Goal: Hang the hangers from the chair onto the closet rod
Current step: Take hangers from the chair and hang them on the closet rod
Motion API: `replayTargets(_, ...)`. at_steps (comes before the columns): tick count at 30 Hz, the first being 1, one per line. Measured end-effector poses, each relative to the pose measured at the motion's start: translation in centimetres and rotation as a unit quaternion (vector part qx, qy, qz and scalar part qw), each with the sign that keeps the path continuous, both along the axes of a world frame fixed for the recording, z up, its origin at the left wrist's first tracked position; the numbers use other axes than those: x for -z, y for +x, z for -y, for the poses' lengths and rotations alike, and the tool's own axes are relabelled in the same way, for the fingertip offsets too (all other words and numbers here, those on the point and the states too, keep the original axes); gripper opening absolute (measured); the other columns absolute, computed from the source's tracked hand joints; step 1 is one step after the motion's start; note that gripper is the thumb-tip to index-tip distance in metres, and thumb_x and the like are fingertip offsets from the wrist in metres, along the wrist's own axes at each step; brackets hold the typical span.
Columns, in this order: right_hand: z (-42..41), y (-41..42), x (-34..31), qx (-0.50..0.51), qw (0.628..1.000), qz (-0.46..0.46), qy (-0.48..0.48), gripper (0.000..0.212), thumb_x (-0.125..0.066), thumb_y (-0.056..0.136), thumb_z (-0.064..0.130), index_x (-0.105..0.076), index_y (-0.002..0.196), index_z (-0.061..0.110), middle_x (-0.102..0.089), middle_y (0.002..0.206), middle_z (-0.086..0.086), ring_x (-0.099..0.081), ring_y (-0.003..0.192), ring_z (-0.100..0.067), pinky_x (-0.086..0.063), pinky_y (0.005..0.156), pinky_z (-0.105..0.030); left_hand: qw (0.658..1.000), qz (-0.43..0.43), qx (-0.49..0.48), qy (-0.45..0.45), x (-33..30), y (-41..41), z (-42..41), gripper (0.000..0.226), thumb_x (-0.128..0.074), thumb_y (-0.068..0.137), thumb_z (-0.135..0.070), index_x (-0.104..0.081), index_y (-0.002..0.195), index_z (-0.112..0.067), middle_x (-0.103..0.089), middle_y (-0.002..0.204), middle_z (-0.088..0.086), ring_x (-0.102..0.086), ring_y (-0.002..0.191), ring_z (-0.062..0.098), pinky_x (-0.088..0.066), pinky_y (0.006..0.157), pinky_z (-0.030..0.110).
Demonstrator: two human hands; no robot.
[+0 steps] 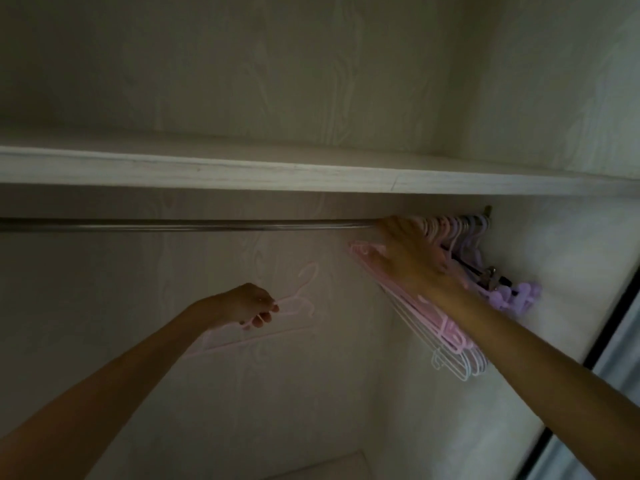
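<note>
A metal closet rod [194,224] runs across the closet under a white shelf. At its right end hang several pink, white and purple hangers [446,327], bunched together. My right hand [405,252] reaches up against that bunch just below the rod; its fingers lie among the hanger necks, and whether they grip one is hidden. Lower and to the left, my left hand [247,304] holds a pale pink hanger [277,327], blurred, with its hook pointing up and well below the rod.
The white shelf [311,174] sits close above the rod. The closet's right side wall [561,258] stands just beyond the hung hangers, and a dark door frame edge [602,344] runs down the right.
</note>
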State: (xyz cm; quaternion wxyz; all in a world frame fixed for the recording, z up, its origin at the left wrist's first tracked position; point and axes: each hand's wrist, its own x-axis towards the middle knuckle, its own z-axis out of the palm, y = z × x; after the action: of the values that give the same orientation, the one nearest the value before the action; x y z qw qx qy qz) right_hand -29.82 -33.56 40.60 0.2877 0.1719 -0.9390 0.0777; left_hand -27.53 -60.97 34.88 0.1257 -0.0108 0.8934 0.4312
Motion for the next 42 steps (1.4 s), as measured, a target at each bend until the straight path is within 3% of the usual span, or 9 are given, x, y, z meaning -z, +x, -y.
replayTargets(5,2.9,1.1,6.7,-0.087,0.946,0.283,0.133,0.079,-0.049,0.086,0.061,-0.022,0.147,0.02,-0.029,0.153,-0.004,-0.029,0.139,-0.024,-0.02,0.116,-0.039,0.963,-0.101,0.115,-0.223,0.3,0.9,1.2,0.028,-0.036,0.1,-0.016,-0.06,0.113,-0.009,-0.061,0.102,0.004,-0.054,0.085,0.011,-0.037,0.065,0.012)
replayTargets(10,5.0,3.9,10.1,-0.144,0.896,0.41,-0.086,0.038,-0.05,0.092,0.045,-0.05,0.124,0.025,-0.067,0.109,0.001,-0.064,0.102,-0.021,-0.048,0.097,-0.038,0.941,-0.167,0.208,-0.209,0.5,1.5,0.9,0.026,-0.037,0.1,-0.011,-0.061,0.109,-0.008,-0.052,0.087,-0.003,-0.049,0.084,0.011,-0.034,0.069,0.01)
replayTargets(14,4.0,5.2,8.6,-0.148,0.906,0.362,-0.164,0.025,-0.04,0.099,0.019,-0.055,0.08,0.027,-0.061,0.05,0.008,-0.06,0.051,-0.01,-0.05,0.067,-0.029,0.929,-0.235,0.234,-0.164,-0.1,1.1,-0.1,0.018,-0.047,0.097,-0.015,-0.063,0.105,-0.018,-0.059,0.095,-0.005,-0.053,0.081,-0.006,-0.036,0.076,0.009)
replayTargets(17,2.1,5.0,5.9,-0.1,0.928,0.319,-0.167,0.032,-0.038,0.099,0.017,-0.052,0.072,0.027,-0.055,0.044,0.004,-0.053,0.046,-0.014,-0.044,0.052,-0.024,0.913,-0.356,0.123,-0.157,-2.3,0.3,-1.5,0.028,-0.056,0.092,-0.028,-0.061,0.119,-0.022,-0.058,0.122,-0.003,-0.052,0.109,0.003,-0.037,0.092,0.016)
replayTargets(21,0.9,3.2,2.0,-0.009,0.964,0.253,-0.084,0.018,-0.039,0.098,0.015,-0.056,0.093,0.016,-0.06,0.067,-0.002,-0.059,0.063,-0.02,-0.047,0.061,-0.029,0.824,-0.512,-0.023,-0.243,-5.2,-0.4,-2.7,0.049,-0.057,0.089,-0.022,-0.046,0.136,-0.016,-0.047,0.138,0.004,-0.042,0.126,0.026,-0.034,0.102,0.036)
replayTargets(25,1.6,-0.1,0.8,0.106,0.975,0.195,0.031,0.027,-0.049,0.093,0.01,-0.053,0.119,0.006,-0.063,0.114,-0.012,-0.062,0.102,-0.03,-0.047,0.075,-0.034,0.809,-0.416,-0.026,-0.415,-5.4,-2.7,-3.4,0.062,-0.052,0.091,-0.025,-0.026,0.147,-0.017,-0.033,0.148,0.004,-0.032,0.134,0.027,-0.024,0.109,0.038)
replayTargets(30,2.6,-3.9,2.3,0.153,0.975,0.163,0.011,0.026,-0.037,0.098,0.013,-0.054,0.117,0.006,-0.06,0.12,-0.013,-0.059,0.109,-0.03,-0.047,0.084,-0.036,0.777,-0.478,-0.062,-0.405,-4.2,-4.1,-3.4,0.044,-0.067,0.08,-0.013,-0.06,0.122,-0.008,-0.065,0.111,0.015,-0.058,0.107,0.036,-0.038,0.101,0.048)
replayTargets(36,1.9,-5.5,4.1,0.136,0.975,0.165,-0.054,0.037,-0.036,0.1,0.032,-0.049,0.127,0.011,-0.059,0.124,-0.011,-0.058,0.11,-0.03,-0.047,0.087,-0.036,0.775,-0.456,-0.092,-0.429,-4.0,-3.6,-4.5,0.041,-0.054,0.091,-0.023,-0.053,0.129,-0.009,-0.063,0.116,0.012,-0.054,0.113,0.032,-0.032,0.107,0.042)
replayTargets(42,0.5,-5.1,2.6,0.036,0.99,-0.115,-0.074,0.055,-0.057,0.089,0.037,-0.042,0.136,0.013,-0.051,0.131,-0.012,-0.049,0.118,-0.031,-0.041,0.094,-0.041,0.751,-0.444,-0.098,-0.478,-4.0,-3.6,-4.8,0.042,-0.072,0.076,-0.018,-0.064,0.115,-0.007,-0.069,0.096,0.009,-0.063,0.091,0.03,-0.049,0.083,0.038)
